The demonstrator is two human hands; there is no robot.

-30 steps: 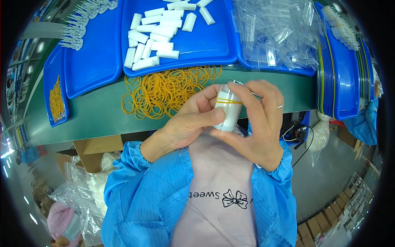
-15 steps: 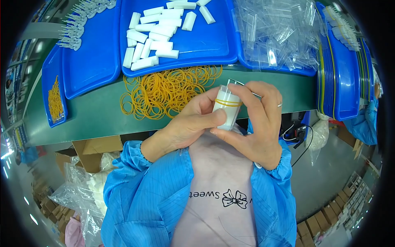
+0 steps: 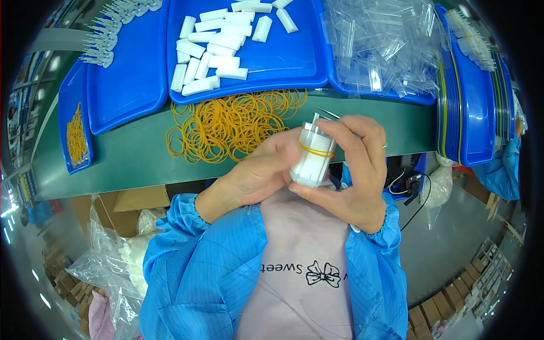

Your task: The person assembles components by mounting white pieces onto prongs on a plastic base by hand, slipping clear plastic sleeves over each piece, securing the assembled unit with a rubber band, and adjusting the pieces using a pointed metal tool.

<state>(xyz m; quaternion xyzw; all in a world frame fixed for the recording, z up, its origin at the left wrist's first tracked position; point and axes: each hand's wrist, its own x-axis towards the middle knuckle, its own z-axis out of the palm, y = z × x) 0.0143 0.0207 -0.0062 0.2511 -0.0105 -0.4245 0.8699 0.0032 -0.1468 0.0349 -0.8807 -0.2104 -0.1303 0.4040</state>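
Observation:
Held in front of my chest is a white block (image 3: pixel 311 168) with clear plastic strips around its sides. A yellow rubber band (image 3: pixel 317 151) circles it in two turns. My left hand (image 3: pixel 258 170) is closed on the block's left side, thumb near the band. With my right hand (image 3: pixel 360 170) I span the block, index finger at its upper end and thumb at its lower end. A thin pointed metal tool (image 3: pixel 327 113), apparently tweezers, sticks out by the right index finger; its rear part is hidden behind the fingers.
Loose rubber bands (image 3: pixel 226 127) lie heaped on the green table (image 3: pixel 130 161). Beyond are a blue tray (image 3: pixel 283 67) of white blocks and one of clear plastic strips (image 3: pixel 385 45). A small blue tray (image 3: pixel 75 164) with bands stands left; stacked trays (image 3: pixel 476 113) stand right.
The block has turned and tilted slightly, showing more of its lower end. My left thumb has shifted from the block's front to its left side. The right hand stays nearly in place.

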